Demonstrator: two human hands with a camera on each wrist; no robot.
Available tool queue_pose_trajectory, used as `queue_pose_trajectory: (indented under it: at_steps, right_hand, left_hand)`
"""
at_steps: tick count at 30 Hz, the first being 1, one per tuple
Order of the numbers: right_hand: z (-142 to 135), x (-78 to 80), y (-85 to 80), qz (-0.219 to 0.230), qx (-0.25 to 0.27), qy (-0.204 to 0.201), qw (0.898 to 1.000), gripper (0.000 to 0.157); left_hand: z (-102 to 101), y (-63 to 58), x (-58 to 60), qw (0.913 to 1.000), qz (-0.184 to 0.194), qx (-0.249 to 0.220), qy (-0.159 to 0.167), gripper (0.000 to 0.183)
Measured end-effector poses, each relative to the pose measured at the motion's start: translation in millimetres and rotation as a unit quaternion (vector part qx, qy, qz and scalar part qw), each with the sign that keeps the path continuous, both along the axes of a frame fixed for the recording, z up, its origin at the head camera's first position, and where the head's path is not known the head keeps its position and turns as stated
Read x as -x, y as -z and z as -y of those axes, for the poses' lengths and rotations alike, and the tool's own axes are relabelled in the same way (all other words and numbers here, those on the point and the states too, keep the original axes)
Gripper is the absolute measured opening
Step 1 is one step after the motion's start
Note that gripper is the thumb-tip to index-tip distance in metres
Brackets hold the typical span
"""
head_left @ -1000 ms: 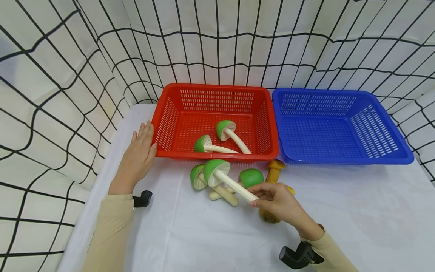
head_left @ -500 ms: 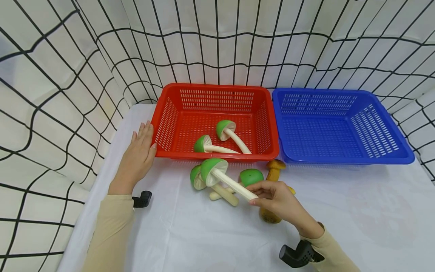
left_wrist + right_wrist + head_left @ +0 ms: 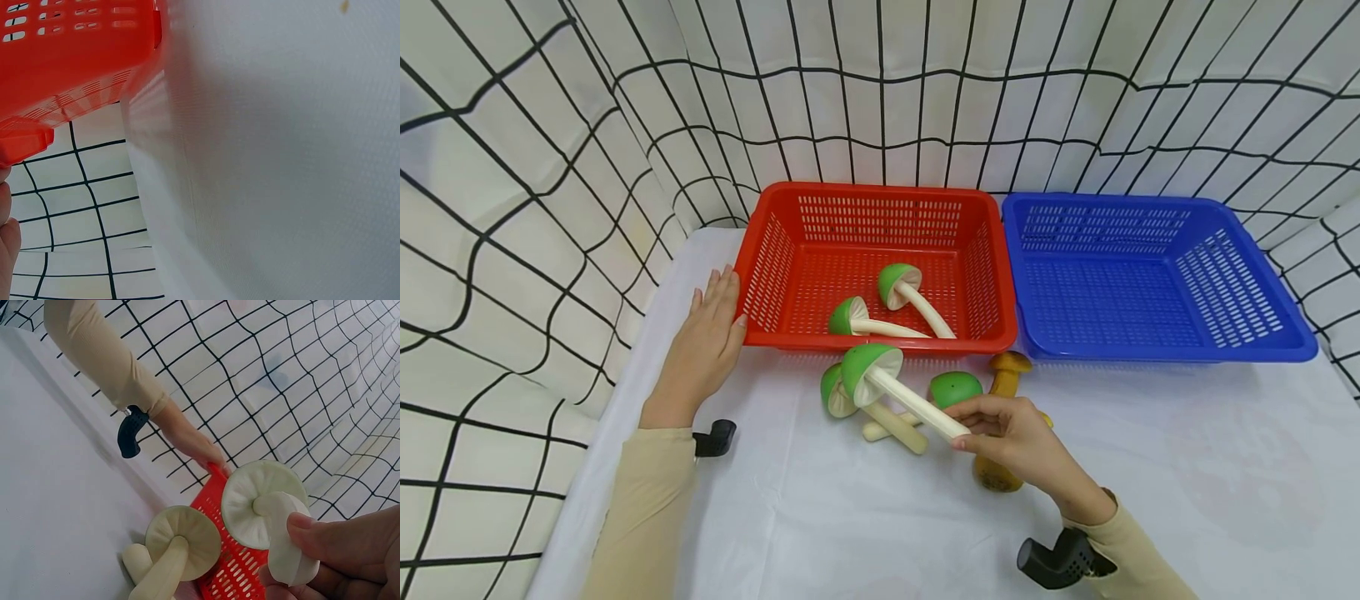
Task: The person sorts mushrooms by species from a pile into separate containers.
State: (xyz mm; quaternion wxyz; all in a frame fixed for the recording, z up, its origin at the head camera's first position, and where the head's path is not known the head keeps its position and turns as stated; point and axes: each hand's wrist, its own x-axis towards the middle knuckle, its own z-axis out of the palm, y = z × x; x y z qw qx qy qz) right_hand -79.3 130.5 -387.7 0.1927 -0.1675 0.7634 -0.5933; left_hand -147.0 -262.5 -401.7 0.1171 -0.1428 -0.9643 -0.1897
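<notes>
My right hand (image 3: 1018,442) pinches the stem end of a green-capped mushroom (image 3: 874,375), its cap pointing toward the red basket. In the right wrist view the thumb (image 3: 306,534) presses on the pale stem. Beneath it on the cloth lie another green-capped mushroom (image 3: 837,393) and a further green cap (image 3: 955,390), its stem partly covered. Brown-yellow mushrooms (image 3: 1006,371) sit under and behind the right hand, partly hidden. My left hand (image 3: 700,346) rests with straight fingers against the left end of the red basket (image 3: 880,343).
Two green-capped mushrooms (image 3: 901,287) lie inside the red basket. A blue basket (image 3: 1150,354) stands right beside it. Black wire grid (image 3: 880,79) rises behind and on the left, around the white-covered table (image 3: 850,525).
The right hand has raised the held mushroom slightly, its cap shifting a little left and toward the red basket. The left hand stays where it was.
</notes>
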Motion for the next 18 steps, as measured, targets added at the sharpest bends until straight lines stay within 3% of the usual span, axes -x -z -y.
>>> queue_pose_trajectory:
  at_steps: [18]
  right_hand:
    - [-1.4, 0.0, -2.6, -0.011, 0.02, 0.007, 1.0, 0.028]
  left_hand:
    - [0.2, -0.1, -0.2, 1.0, 0.0, 0.001, -0.001, 0.057]
